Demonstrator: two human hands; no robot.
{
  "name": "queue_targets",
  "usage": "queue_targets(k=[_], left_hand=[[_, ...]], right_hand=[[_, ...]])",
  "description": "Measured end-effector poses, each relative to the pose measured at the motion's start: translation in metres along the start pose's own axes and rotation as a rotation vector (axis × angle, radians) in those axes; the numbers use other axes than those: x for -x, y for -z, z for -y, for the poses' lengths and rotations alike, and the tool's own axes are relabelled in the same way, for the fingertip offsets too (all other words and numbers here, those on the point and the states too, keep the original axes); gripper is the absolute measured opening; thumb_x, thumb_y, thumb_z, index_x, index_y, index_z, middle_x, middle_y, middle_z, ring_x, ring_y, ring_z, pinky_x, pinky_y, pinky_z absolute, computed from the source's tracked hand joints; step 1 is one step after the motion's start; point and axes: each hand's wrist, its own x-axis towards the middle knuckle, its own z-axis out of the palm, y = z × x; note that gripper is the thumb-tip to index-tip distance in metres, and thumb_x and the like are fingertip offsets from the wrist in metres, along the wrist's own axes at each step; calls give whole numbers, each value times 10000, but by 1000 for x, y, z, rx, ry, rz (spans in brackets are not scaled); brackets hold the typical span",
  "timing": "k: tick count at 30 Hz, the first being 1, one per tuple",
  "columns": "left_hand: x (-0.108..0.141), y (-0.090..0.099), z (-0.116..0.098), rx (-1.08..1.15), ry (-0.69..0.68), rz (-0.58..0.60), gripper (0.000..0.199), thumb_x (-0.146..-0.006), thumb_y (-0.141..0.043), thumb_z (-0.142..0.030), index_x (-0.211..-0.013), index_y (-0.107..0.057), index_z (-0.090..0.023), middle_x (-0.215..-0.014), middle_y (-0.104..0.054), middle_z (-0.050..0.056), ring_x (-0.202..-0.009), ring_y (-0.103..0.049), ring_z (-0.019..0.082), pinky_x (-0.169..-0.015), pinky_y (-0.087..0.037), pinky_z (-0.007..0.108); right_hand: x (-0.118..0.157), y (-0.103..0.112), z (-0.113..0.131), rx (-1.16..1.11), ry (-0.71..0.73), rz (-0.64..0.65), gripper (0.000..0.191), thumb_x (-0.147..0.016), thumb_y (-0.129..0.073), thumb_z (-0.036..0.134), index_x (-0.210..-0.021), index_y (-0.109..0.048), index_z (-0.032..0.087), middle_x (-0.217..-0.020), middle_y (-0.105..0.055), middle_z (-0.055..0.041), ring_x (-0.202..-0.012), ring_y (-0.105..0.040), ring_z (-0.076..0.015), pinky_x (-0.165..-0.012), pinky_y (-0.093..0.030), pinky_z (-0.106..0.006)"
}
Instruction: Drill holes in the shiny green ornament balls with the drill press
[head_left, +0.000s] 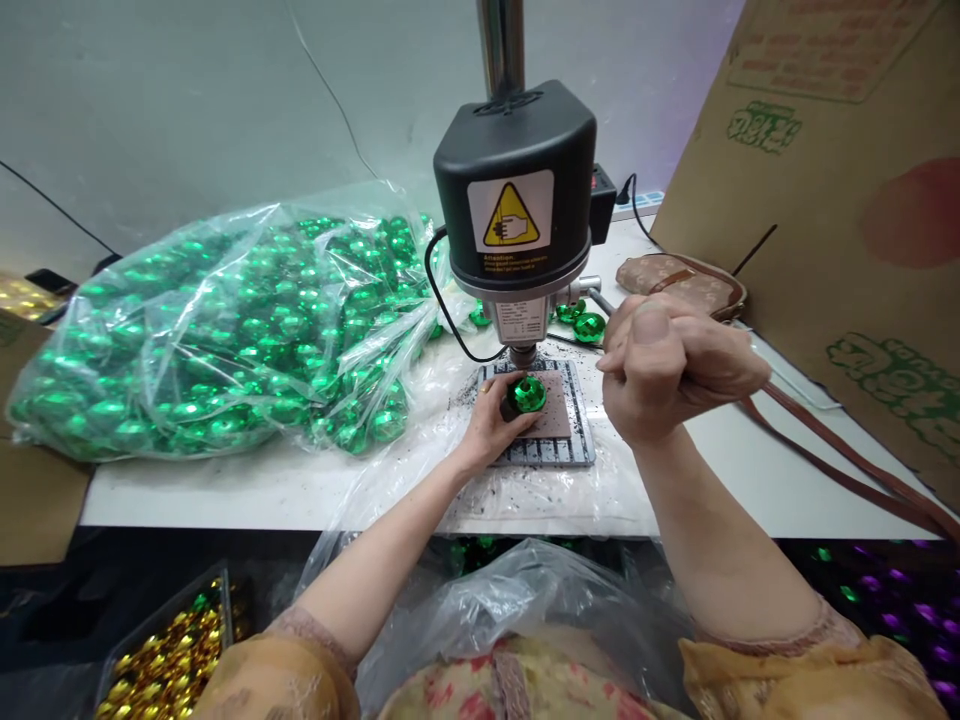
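Note:
My left hand [495, 420] pinches a shiny green faceted ball [530, 393] between thumb and fingers. The ball rests on a brownish board [553, 418] on the slotted metal base [589, 440] of a small drill press [514, 190]. Right above the ball is the machine's chuck [523, 355]; I cannot tell whether a bit touches the ball. My right hand [667, 365] is closed in a fist around the drill press's lever [598, 298], whose grip end is hidden by the fingers. Dark shavings are scattered around the base.
A clear bag of green balls [225, 330] fills the table's left side. Loose green balls [589, 327] lie behind the base. At right stand a brown pouch [675, 285] and a tall cardboard box [847, 200]. A bin of gold balls [169, 655] sits below left.

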Motion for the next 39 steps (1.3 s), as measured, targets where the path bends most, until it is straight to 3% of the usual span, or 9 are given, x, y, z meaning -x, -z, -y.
queue_targets(k=[15, 21, 24, 28, 32, 34, 35, 39], left_hand=[[0, -1, -3, 91, 41, -26, 544, -708, -861, -255, -1214, -661, -254, -1213, -651, 89, -1226, -516, 332, -1130, -339, 498], [1, -1, -1, 57, 28, -24, 532, -741, -839, -268, -1238, -649, -252, -1221, -647, 94, -1218, -524, 321, -1116, -352, 478], [-2, -1, 0, 38, 26, -24, 537, -729, -848, -276, -1227, -650, -250, -1204, -655, 89, -1216, -528, 323, -1100, -367, 474], [-1, -3, -5, -18, 25, -65, 519, -718, -846, -269, -1196, -647, -241, -1175, -664, 84, -1162, -556, 316, -1040, -411, 457], [25, 3, -18, -134, 9, -176, 464, -720, -842, -319, -1128, -639, -230, -1098, -670, 76, -1040, -598, 283, -922, -453, 402], [54, 11, -27, -188, -24, -99, 446, -727, -835, -392, -1089, -635, -228, -1018, -677, 66, -937, -618, 251, -831, -472, 361], [71, 16, -30, -237, -53, -1, 438, -738, -819, -440, -1070, -632, -224, -977, -679, 62, -885, -623, 237, -787, -479, 346], [137, 32, -41, -689, -141, 551, 463, -809, -694, -614, -983, -616, -192, -821, -676, 65, -770, -639, 250, -672, -500, 346]], right_hand=[[11, 8, -13, -5, 139, 0, 442, -839, -571, 151, -470, -330, 182, -421, -343, 76, -365, -321, -44, -382, -273, -247], [20, 16, -12, -50, 117, 95, 425, -829, -573, 118, -482, -335, 176, -440, -352, 71, -380, -374, -43, -385, -282, -244], [6, 7, -3, -62, 57, 49, 459, -873, -571, 162, -479, -335, 167, -440, -375, 69, -377, -368, -31, -384, -261, -239], [-30, -15, 9, -29, -174, 2, 414, -897, -605, 200, -502, -484, 181, -434, -408, 75, -385, -347, -15, -421, -273, -243], [-51, -23, 9, -21, -218, 54, 419, -912, -588, 198, -504, -493, 195, -425, -384, 74, -384, -324, -17, -439, -307, -252], [-51, -21, 7, -35, -202, 63, 416, -905, -601, 222, -505, -491, 195, -425, -383, 76, -377, -325, -13, -431, -304, -249], [-50, -20, 6, -34, -204, 68, 414, -910, -595, 237, -511, -498, 189, -435, -396, 77, -383, -333, -6, -437, -307, -238], [-46, -16, 10, -9, -255, 86, 407, -936, -553, 270, -545, -529, 162, -485, -440, 79, -437, -379, 28, -511, -327, -196]])
